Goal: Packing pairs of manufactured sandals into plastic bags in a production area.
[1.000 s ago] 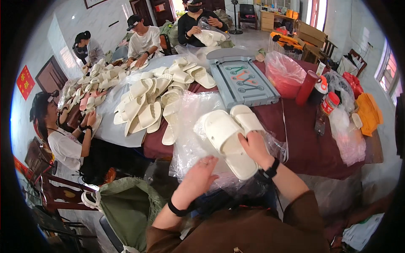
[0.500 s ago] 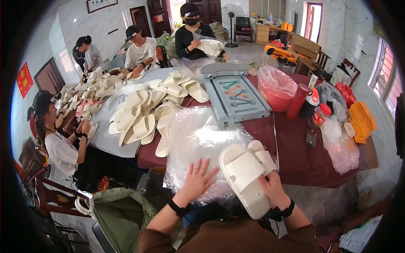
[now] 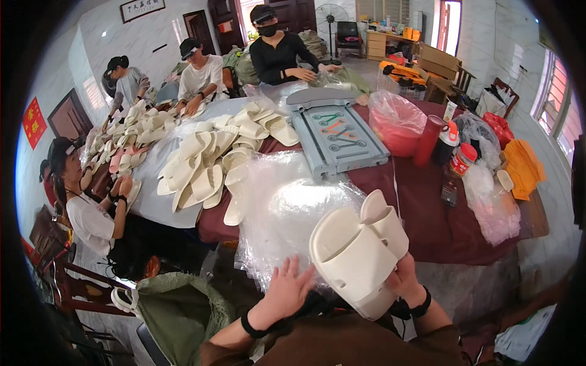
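A pair of cream slide slippers (image 3: 360, 259) is gripped in my right hand (image 3: 406, 282), one slipper in front of the other, tilted with the toes up. My right fingers are partly hidden behind the straps. My left hand (image 3: 284, 289) is raised with its fingers apart, holding nothing, at the near edge of a stack of clear plastic bags (image 3: 274, 219). It is just left of the nearer slipper, and I cannot tell whether it touches the plastic. Behind the bags lies a heap of cream slippers (image 3: 198, 165).
A grey folding plastic board (image 3: 342, 137) lies beyond the bags. Right of it stand a bag-lined red basin (image 3: 394, 125), a red tumbler (image 3: 430, 140), bottles and orange bags (image 3: 524, 171). Several co-workers sit or stand around the table. A green sack (image 3: 177, 317) is at my lower left.
The slippers in my right hand have tilted and moved slightly left and up. My left hand has drawn back toward me. The co-worker opposite no longer holds up the bagged slippers.
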Available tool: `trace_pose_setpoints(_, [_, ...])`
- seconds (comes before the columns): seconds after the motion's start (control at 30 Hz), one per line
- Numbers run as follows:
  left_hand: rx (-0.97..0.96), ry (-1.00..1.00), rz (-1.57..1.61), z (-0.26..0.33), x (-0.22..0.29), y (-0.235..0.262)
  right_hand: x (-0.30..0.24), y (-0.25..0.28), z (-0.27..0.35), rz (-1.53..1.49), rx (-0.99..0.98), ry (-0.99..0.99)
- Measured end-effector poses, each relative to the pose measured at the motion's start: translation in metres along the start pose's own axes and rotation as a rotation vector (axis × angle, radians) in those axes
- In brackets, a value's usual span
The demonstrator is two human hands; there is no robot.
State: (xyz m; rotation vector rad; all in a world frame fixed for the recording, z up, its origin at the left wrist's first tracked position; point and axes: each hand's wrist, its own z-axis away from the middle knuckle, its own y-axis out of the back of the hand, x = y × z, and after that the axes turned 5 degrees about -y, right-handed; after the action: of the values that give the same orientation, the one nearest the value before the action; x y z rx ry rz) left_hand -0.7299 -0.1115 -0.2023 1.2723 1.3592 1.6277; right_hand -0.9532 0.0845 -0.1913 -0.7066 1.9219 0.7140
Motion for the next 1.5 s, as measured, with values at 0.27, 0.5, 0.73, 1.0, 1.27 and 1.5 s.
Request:
trace_pose_setpoints(0.27, [0.482,0.092,1.141,0.042,-0.051,0.09,0.016,-0.003,0.002,0.023,0.019,0.074])
trace_pose_setpoints(0.5, [1.028,-0.127,0.962,0.0,-0.027,0.119,0.018,-0.011,-0.001,0.109,0.039,0.18])
trace_pose_setpoints(0.73, [0.527,-0.214,0.008,-0.088,0.001,0.072,0.026,-0.009,0.003,-0.1,0.201,0.101])
trace_pose_setpoints(1.0, [0.05,0.037,-0.215,-0.119,-0.041,-0.018,0.003,-0.004,-0.005,-0.062,0.191,0.16])
trace_pose_setpoints(1.27, [0.283,-0.303,1.08,-0.132,-0.126,-0.096,0.012,-0.027,-0.022,0.169,-0.273,0.215])
trace_pose_setpoints(1.5, [0.159,-0.171,-0.022,-0.102,-0.065,-0.027,0.025,-0.03,-0.009,0.195,-0.335,0.098])
